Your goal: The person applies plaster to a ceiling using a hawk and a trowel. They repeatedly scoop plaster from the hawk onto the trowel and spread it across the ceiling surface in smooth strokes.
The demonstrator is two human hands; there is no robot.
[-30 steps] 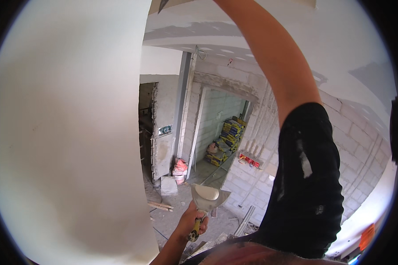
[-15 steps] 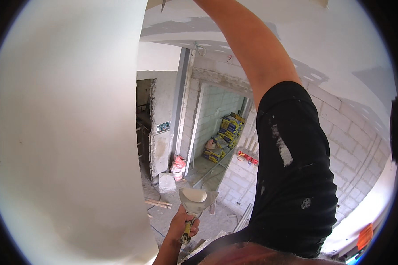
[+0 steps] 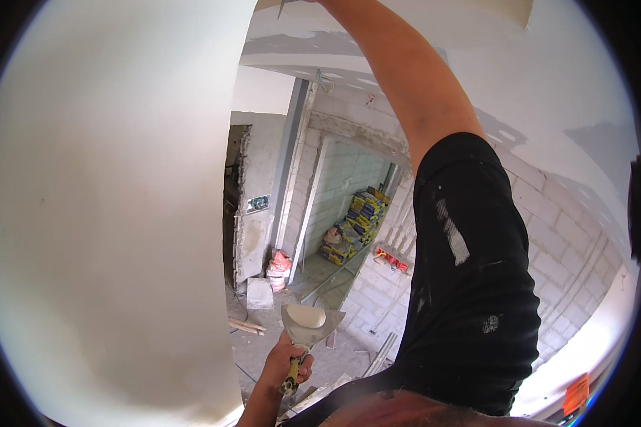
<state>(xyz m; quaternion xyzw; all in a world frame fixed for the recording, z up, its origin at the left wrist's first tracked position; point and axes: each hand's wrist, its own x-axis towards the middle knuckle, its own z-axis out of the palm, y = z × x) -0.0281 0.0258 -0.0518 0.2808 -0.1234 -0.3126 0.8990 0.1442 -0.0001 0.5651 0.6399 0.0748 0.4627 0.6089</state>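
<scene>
My left hand (image 3: 286,364) is closed around the yellow and dark handle of a wide putty knife (image 3: 327,324). Its blade points up and carries a smooth mound of white putty (image 3: 305,316). My right arm (image 3: 413,64), in a short black sleeve (image 3: 470,235) with white smears, reaches up past the upper edge, and its hand is out of the picture. Near where the arm leaves the view, a thin pointed grey tip (image 3: 283,7) shows; what it belongs to is hidden. A smooth off-white wall surface (image 3: 121,213) fills the left side, close to me.
Behind a doorway, yellow and blue bags (image 3: 360,220) are stacked. A red and white sack (image 3: 278,265) and a pale block (image 3: 260,292) stand by the door jamb. Wood strips (image 3: 247,327) lie on the floor. Red electrical boxes (image 3: 390,260) sit in the block wall (image 3: 548,228).
The view has shifted slightly, so the room's background sits further left. My left hand with the loaded putty knife appears a little further left and lower. My right arm stays raised.
</scene>
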